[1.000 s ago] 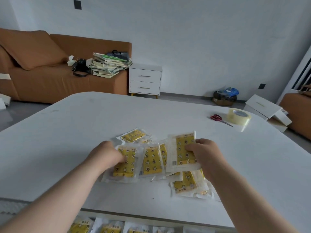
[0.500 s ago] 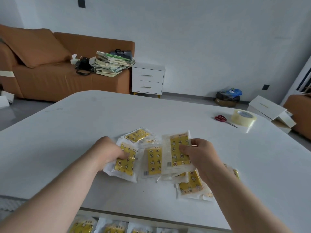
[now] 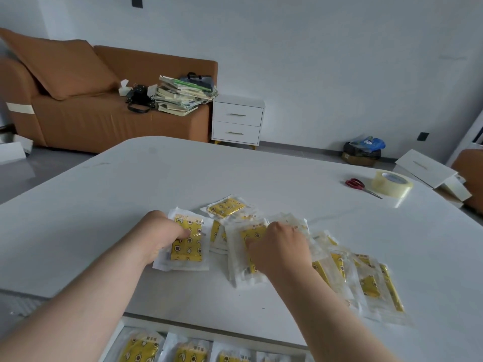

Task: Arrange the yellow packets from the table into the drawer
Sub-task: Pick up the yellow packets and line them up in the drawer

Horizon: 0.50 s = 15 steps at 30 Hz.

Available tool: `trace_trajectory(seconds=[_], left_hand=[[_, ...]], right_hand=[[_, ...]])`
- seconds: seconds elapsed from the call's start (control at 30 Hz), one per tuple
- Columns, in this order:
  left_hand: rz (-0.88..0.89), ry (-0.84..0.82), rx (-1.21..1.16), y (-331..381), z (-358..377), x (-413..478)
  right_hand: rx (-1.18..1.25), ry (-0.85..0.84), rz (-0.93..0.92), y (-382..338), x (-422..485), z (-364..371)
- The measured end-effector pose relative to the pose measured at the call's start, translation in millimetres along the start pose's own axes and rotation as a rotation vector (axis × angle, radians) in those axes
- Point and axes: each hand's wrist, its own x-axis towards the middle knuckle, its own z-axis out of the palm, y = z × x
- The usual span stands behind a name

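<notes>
Single head view only, worn high, tilted forward and down across the table. Close on both forearms and the near edge, drawer just peeking in below. Wide lens, taking in sofa and far wall.

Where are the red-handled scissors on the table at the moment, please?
In the head view, the scissors lie on the far right of the white table, just left of the roll of clear tape, well beyond the yellow packets.
</notes>
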Motion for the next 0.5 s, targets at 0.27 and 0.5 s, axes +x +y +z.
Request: trace_trajectory(seconds=[0.27, 0.5], left_hand=[[0.015, -0.016, -0.023, -5, 0, 5], [0.017, -0.057, -0.045, -6, -4, 3]], right_hand=[[-0.026, -0.089, 0.018, -5, 2, 7], [0.067, -0.033, 0.042, -3, -2, 13]])
